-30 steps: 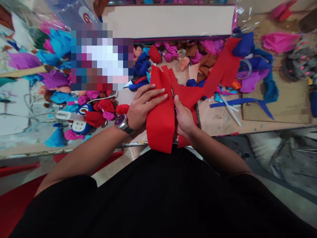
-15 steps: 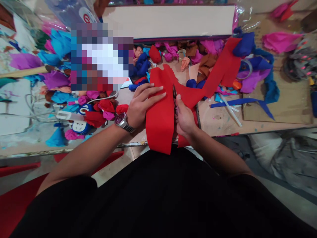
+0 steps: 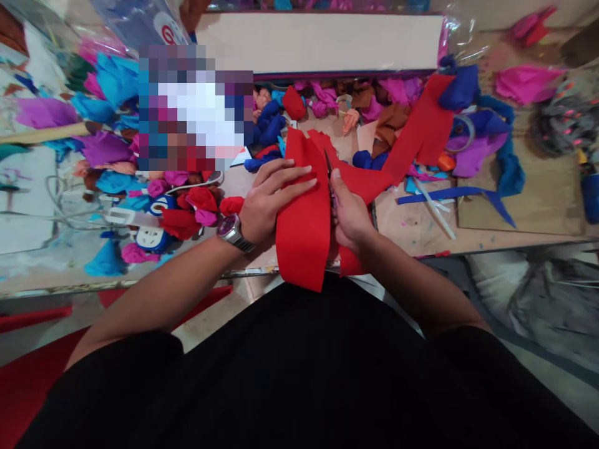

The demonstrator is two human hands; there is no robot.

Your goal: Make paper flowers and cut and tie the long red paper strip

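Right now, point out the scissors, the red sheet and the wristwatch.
Scissors [image 3: 329, 166], head view: on the blade.
Red sheet [image 3: 302, 234], head view: on its lower part.
Wristwatch [image 3: 228, 227], head view: on the dial.

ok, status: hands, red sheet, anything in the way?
Left hand over red sheet. Right hand gripping scissors at sheet's right edge. Crumpled blue piece nearby, apart from scissors.

Pale worktable [image 3: 412, 229], light floor [image 3: 199, 327] beneath, soft dim lighting

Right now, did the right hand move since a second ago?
Yes, slightly: the right hand has edged forward, toward the long pale board.
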